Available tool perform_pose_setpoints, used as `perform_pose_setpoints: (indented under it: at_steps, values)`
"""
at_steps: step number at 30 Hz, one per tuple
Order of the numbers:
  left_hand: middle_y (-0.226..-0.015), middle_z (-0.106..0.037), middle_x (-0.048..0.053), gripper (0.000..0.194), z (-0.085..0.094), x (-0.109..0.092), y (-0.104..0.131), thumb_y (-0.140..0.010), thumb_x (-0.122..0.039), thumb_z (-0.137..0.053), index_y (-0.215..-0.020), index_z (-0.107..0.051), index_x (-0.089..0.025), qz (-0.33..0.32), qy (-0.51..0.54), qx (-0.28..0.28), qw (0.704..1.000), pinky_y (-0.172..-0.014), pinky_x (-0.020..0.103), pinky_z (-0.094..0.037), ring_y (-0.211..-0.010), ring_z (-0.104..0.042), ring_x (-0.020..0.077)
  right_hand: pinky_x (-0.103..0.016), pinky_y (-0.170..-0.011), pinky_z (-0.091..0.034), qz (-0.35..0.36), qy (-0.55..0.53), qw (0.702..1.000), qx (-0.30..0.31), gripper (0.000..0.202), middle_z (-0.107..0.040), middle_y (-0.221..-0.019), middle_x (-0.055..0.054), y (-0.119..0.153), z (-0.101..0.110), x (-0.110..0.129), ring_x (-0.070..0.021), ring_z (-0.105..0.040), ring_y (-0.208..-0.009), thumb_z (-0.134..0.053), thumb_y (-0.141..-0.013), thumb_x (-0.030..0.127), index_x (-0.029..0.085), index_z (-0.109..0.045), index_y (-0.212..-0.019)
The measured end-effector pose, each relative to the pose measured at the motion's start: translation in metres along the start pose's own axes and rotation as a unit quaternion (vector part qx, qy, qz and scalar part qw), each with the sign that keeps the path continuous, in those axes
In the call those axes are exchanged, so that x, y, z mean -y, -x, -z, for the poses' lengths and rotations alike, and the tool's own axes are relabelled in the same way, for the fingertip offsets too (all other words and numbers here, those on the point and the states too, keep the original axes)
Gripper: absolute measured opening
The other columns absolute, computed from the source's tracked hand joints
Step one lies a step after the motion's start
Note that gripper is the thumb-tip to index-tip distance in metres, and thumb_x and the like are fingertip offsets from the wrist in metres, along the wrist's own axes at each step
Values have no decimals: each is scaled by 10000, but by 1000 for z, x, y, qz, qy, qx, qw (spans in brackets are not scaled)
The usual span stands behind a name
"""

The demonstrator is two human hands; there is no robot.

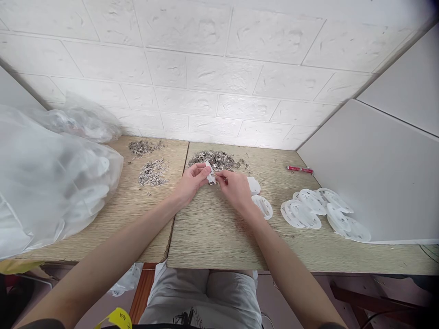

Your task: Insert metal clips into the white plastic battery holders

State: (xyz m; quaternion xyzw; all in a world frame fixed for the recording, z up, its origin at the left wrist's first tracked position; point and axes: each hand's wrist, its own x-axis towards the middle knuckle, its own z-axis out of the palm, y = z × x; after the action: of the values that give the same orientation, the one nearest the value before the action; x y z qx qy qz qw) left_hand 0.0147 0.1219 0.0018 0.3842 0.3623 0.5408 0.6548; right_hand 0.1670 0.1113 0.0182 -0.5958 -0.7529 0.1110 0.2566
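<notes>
Between the thumb and fingers of my left hand (192,182) is a small white plastic part (211,176), tilted on edge above the table. My right hand (236,188) is closed in a pinch against the part's right side; whatever its fingertips hold is too small to make out. Just behind both hands lies a pile of small metal pieces (219,160). Two white oval plastic parts (262,206) rest on the table beside my right wrist, the farther one partly covered by the hand.
Two more heaps of small metal pieces (152,172) lie to the left. A big clear bag of white parts (61,183) fills the left side. Several white oval plates (305,210) are stacked at right, below a red-handled tool (299,169). A grey panel (377,178) borders the right.
</notes>
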Motion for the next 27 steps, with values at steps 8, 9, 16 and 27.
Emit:
perform_pose_setpoints:
  at_steps: [8,9,16,27]
  values:
    - [-905,-621,39,400,-4,-2,2,-649,-365,-814,-898,-597,-140,6,9,-28,1000,-888,342,-484,-847,-601,132,-260,-604,-343,-13,4,1000,2,184,-728,-811,-40,1,-3,2,-184,-626,-698,-508,-901,211,206,-686,-948]
    - [-906,-621,40,397,-4,-2,2,-652,-363,-812,-899,-596,-140,6,7,-28,1000,-892,343,-480,-848,-600,132,-260,-603,-343,-14,3,1000,1,182,-729,-817,-42,2,-3,2,-185,-629,-702,-509,-902,213,205,-685,-947]
    - [-918,-620,44,389,-2,1,2,-672,-364,-800,-921,-596,-146,-2,-21,-23,1000,-900,364,-462,-839,-598,135,-268,-606,-341,-23,20,1000,-3,193,-734,-820,-49,2,-4,4,-192,-635,-708,-509,-903,220,209,-696,-951]
    - [-912,-640,45,441,6,3,-1,-633,-396,-817,-931,-598,-156,-12,-67,28,997,-830,342,-460,-820,-597,144,-251,-592,-317,-11,1,1000,13,237,-712,-738,-17,2,-1,-1,-164,-593,-653,-493,-882,182,237,-723,-883]
